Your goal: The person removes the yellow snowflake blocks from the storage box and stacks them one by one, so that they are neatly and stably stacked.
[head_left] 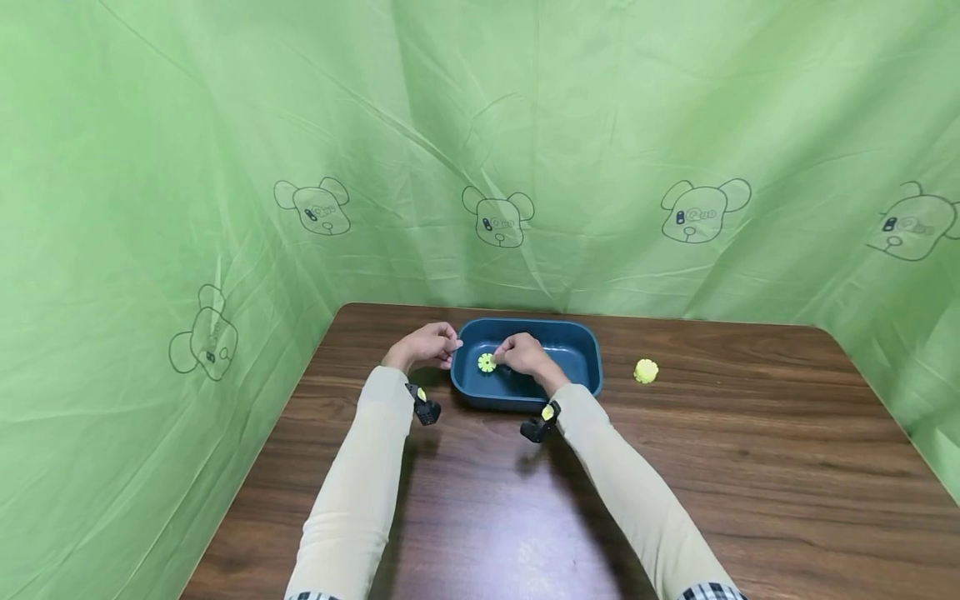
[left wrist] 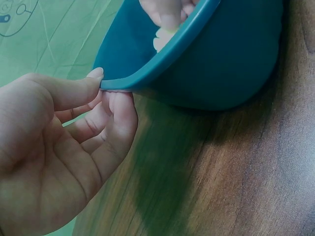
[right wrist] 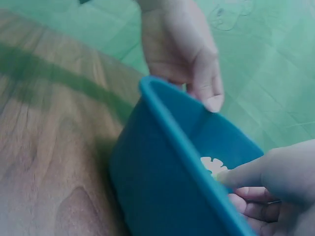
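Observation:
A dark blue plastic basin (head_left: pixel 525 322) with rounded corners stands on the table. My left hand (head_left: pixel 423 343) pinches its left rim between thumb and fingers, seen close up in the left wrist view on the basin rim (left wrist: pixel 147 73). Inside the basin, my right hand (head_left: pixel 527 357) holds a yellow-green flower-shaped disc (head_left: pixel 486 362) with notched edges between thumb and fingers. The right wrist view shows the thumb of the right hand (right wrist: pixel 280 184) over part of the disc (right wrist: pixel 212 164); the basin's near wall hides its lower side.
A small yellow-green pile of similar notched discs (head_left: pixel 646 371) sits on the table to the right of the basin. The brown wood-grain table (head_left: pixel 750 433) ends at a green curtain (head_left: pixel 585 150) behind and at the sides.

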Demonstrator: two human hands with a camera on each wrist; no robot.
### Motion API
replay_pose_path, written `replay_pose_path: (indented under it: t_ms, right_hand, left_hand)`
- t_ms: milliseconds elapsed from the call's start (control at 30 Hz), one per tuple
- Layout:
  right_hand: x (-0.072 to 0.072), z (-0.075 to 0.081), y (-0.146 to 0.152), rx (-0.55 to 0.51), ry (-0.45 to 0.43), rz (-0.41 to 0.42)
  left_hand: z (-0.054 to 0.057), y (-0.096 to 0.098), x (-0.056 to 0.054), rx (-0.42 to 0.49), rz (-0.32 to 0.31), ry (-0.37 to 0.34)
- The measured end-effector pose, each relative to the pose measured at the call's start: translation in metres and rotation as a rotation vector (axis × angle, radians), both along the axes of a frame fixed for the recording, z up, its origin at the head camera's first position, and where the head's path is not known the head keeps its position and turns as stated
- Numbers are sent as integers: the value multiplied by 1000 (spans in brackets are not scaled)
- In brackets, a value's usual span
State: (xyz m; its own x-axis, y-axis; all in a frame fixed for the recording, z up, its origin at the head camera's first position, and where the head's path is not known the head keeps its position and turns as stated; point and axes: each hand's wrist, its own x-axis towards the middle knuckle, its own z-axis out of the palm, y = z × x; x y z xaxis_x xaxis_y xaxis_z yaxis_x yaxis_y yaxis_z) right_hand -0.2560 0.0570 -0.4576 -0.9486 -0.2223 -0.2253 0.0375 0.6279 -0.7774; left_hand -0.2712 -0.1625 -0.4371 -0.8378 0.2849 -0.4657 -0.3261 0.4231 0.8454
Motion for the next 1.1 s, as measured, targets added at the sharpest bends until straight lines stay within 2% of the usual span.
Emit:
replay_pose_path:
  t_ms: [133,367,600,833,1100]
  right_hand:
    - [0,4,8,-42,-29,-6]
    - [4,15,20,-18,12,1]
    - [12,26,33,-20,31,14]
    - [16,36,49,-18,48,11]
    - [21,49,73,-34,102,-29]
  left_hand:
    - [2,0,1,-5,1,3]
    - [8,2,3,-13,-9,17]
    - [9,2,3,-15,-15,21]
    - [8,0,2,-12,-18,11]
    - [5,1,3,-1,-14,4]
